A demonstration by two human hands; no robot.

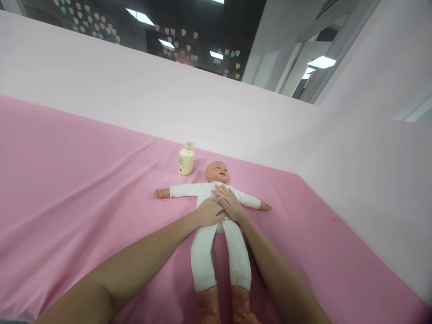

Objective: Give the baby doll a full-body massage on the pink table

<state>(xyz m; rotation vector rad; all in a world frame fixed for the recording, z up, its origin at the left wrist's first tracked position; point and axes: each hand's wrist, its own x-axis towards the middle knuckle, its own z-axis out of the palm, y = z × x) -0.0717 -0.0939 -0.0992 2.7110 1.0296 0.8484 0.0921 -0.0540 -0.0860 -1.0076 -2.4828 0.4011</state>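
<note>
A baby doll (pixel 203 258) with a white cloth body lies on its back, arms spread wide and head away from me. My left hand (pixel 209 210) rests on the doll's belly, its fingers partly covered by the other hand. Flat on the doll's chest lies my right hand (pixel 230 202), fingers stretched out and overlapping the left one. Up and left of the doll's head stands a pale yellow pump bottle (pixel 186 159), upright, touched by neither hand.
A pink sheet (pixel 101 180) with several creases covers the surface under the doll. White walls (pixel 202 108) rise behind it and on the right. Above the back wall is a dark window (pixel 202 13) with heart-shaped stickers and reflected lights.
</note>
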